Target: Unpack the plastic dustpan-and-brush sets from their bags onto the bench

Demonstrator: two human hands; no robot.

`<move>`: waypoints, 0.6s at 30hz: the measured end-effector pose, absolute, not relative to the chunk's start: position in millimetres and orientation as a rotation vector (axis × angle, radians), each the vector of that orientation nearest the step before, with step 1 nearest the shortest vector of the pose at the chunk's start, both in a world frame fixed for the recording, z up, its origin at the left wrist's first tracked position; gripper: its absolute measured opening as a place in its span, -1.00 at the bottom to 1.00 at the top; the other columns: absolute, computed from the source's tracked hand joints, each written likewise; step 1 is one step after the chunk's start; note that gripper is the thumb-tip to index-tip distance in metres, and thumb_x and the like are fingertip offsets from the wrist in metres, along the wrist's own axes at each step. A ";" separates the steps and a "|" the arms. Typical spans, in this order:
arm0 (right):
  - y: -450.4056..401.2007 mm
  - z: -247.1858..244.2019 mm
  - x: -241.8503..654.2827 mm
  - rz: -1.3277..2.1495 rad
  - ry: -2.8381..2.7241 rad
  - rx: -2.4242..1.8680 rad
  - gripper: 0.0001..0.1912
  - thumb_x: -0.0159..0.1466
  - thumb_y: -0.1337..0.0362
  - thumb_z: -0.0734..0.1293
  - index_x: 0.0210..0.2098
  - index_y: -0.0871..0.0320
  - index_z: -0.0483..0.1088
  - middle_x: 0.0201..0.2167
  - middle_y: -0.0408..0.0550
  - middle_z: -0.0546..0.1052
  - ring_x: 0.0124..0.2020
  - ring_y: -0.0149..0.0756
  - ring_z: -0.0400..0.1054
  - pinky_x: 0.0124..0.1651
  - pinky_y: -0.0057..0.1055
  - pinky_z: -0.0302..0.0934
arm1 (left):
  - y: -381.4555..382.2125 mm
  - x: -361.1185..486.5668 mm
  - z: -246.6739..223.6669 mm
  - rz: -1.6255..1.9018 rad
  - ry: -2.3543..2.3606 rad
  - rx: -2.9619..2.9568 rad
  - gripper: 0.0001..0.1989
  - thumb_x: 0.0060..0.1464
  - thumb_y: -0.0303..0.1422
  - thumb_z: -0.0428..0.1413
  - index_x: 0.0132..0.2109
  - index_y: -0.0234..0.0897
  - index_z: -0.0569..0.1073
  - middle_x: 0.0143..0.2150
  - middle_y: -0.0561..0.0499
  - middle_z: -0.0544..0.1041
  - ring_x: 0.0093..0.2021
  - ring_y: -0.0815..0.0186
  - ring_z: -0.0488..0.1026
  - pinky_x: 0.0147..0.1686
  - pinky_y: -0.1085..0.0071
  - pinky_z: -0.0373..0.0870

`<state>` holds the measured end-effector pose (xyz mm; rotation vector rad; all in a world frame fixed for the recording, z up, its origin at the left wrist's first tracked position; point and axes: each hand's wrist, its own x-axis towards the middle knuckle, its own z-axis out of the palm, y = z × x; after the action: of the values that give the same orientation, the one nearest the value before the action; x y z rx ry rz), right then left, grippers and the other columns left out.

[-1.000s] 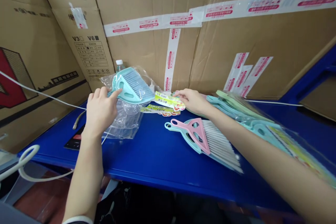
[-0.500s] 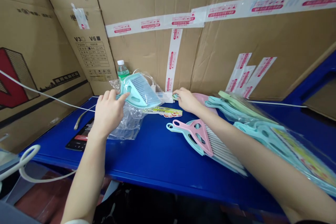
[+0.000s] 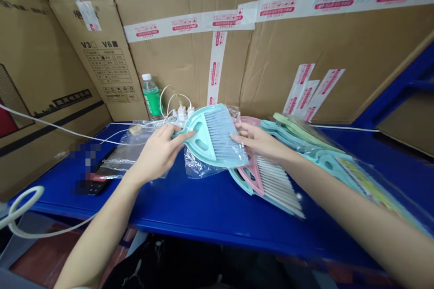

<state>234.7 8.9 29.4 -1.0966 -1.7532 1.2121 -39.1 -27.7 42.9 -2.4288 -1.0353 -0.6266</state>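
Observation:
A light blue dustpan and brush set is held by its handle end in my left hand, thumb on top. Clear plastic film hangs around and below it. My right hand is at the bristle end, its fingers closed at the edge of the set and film; exactly what they pinch is hard to make out. Below my right hand a pink brush with pale bristles lies on a blue dustpan, partly covered by the held set.
Bagged blue and green sets lie at the right on the blue table. A green-labelled bottle, white plugs and cables stand at the back. Flat plastic bags and a partly blurred dark device lie left. Cardboard walls the back.
My left hand has moved right with the blue set. My right hand has left the small green item at the back and come to the set's bristle end. The view has shifted slightly.

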 end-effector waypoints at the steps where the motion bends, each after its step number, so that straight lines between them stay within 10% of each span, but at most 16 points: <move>1: 6.6 27.9 237.0 1.229 -1.716 -1.075 -0.82 0.26 0.31 0.30 -0.12 0.11 0.30 -0.27 -0.06 0.57 -0.34 -0.29 0.50 -0.31 -0.32 0.44 | -27.5 -37.2 41.7 -0.635 -1.016 -2.445 -0.62 0.29 -0.42 -0.14 0.17 -0.18 0.35 -0.14 -0.12 0.40 -0.13 0.16 0.35 -0.18 0.21 0.39; 18: -6.9 10.5 257.3 1.470 -1.517 -0.880 -0.50 0.07 0.15 0.49 -0.05 0.08 0.30 -0.13 -0.01 0.58 -0.08 -0.16 0.48 0.07 -0.11 0.35 | -20.7 -24.3 32.7 -0.977 -0.905 -2.596 -0.59 0.28 -0.33 0.01 0.24 -0.21 0.21 -0.06 -0.11 0.47 -0.09 0.22 0.45 -0.10 0.25 0.44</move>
<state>257.3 -6.9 10.5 -0.8799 -1.5170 1.4698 -24.3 -20.7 32.7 -2.5959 -0.9051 -0.9775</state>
